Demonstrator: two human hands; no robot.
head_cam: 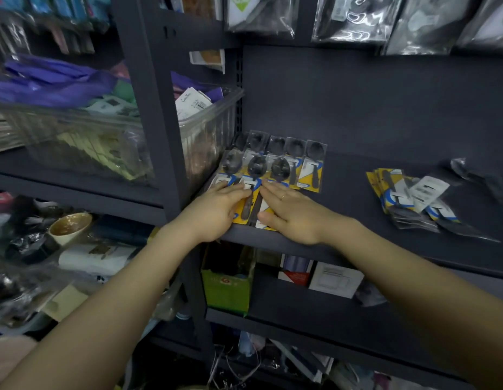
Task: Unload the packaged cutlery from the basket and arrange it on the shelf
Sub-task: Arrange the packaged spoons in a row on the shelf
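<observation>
Packaged spoons on yellow and blue cards lie in two overlapping rows [275, 161] at the left end of the dark shelf [357, 175]. My left hand [216, 212] and my right hand [289, 215] rest flat, fingers together, on the front row of spoon packs near the shelf's front edge, pressing on them rather than gripping. A ring shows on my right hand. A loose pile of more cutlery packs [413, 198] lies further right on the same shelf. The basket is not in view.
A clear plastic bin [205, 128] of goods stands just left of the shelf post. Bagged items hang above [354, 18]. A green box [227, 282] and white boxes [337, 280] sit on the shelf below. Cluttered shelves fill the left side.
</observation>
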